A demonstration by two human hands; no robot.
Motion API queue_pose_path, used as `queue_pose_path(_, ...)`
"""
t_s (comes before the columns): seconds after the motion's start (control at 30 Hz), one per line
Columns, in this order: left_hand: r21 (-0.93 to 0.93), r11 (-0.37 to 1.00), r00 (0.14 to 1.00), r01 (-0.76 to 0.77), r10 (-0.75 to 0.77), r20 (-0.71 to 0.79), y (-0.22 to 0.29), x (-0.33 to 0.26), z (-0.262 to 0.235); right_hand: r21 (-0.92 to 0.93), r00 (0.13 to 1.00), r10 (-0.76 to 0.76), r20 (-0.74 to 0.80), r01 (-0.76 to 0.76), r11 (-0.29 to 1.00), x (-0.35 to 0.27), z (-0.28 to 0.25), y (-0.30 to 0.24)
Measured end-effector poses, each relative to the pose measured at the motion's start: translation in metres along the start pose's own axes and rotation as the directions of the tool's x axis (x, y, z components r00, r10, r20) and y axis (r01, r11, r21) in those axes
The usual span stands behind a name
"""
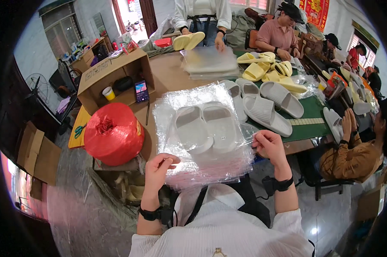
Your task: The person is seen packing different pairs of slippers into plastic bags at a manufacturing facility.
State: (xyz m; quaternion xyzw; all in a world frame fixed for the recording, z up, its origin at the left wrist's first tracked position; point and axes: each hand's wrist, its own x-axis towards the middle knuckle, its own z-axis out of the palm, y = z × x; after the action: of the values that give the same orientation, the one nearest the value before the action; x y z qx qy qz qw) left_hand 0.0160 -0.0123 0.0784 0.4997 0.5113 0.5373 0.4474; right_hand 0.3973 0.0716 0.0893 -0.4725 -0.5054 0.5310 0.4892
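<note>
A pair of grey slide slippers (221,139) lies side by side inside a clear plastic bag (240,115), on top of a stack of similar shiny bags (168,98) at the table's near edge. At the lower left of the stack, my left hand (159,166) is closed, thumb and fingertips pinching the bag's edge. My right hand (268,145) pinches the plastic at the right side, a little higher up. Just beyond it, several loose grey slippers (270,118) lie on the green mat (309,109).
On the left stand a big red roll of plastic twine (112,132) and an open cardboard box (112,70) with a phone (141,91) by it. Yellow slippers (258,70) lie further back. Across the table a person handles yellow slippers (188,40) over clear bags (210,62); others sit right.
</note>
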Motion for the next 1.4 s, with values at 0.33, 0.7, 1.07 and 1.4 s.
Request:
queue_pose_path(0.33, 0.372, 0.736, 0.800, -0.566, 0.600, 0.030, -0.042, 0.011, -0.005, -0.112, 0.866, -0.501, 0.007, 0.498, 0.860, 0.003, 0.014, 0.033)
queue_pose_path(0.7, -0.179, 0.981, 0.993, 0.076, -0.090, -0.074, -0.053, 0.021, 0.026, -0.625, 0.886, -0.449, -0.113, 0.287, 0.726, -0.007, 0.040, 0.038)
queue_pose_path(1.07, -0.343, 0.883, 0.944, 0.319, -0.263, 0.201, -0.021, 0.023, 0.078, -0.664, 0.937, -0.310, 0.159, 0.334, 0.669, -0.008, 0.080, 0.071)
queue_pose_path(1.4, -0.286, 0.943, 0.979, 0.167, -0.125, 0.161, -0.023, -0.001, 0.077, -0.145, 0.906, -0.028, 0.422, 0.098, 0.985, -0.038, 0.094, 0.048)
